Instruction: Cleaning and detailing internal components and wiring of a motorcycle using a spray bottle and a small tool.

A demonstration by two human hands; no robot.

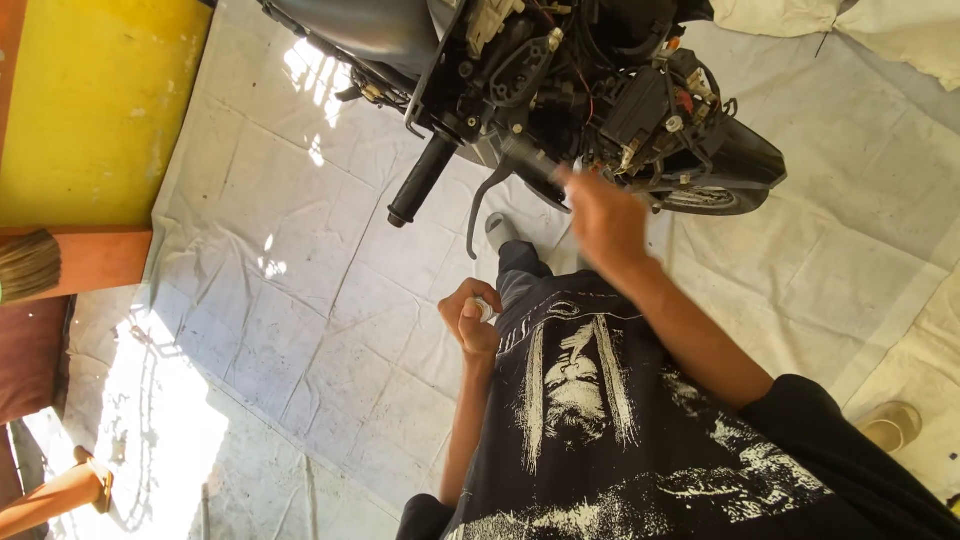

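Hard daylight falls on the white floor sheet (300, 330), burning out a patch at its lower left edge and smaller spots beside the motorcycle (600, 90). The rest lies in soft, even shade. The right hand (605, 215) is motion-blurred at the fingertips. Straight lines bow near the frame's edges.

A creased, matt white tarp (300, 300) lies under the motorcycle (560, 90), whose black bodywork looks glossy, its handlebar grip (420, 182) matt rubber and its brake lever (487, 200) dull metal, beside a rough yellow-painted wall (95, 100).
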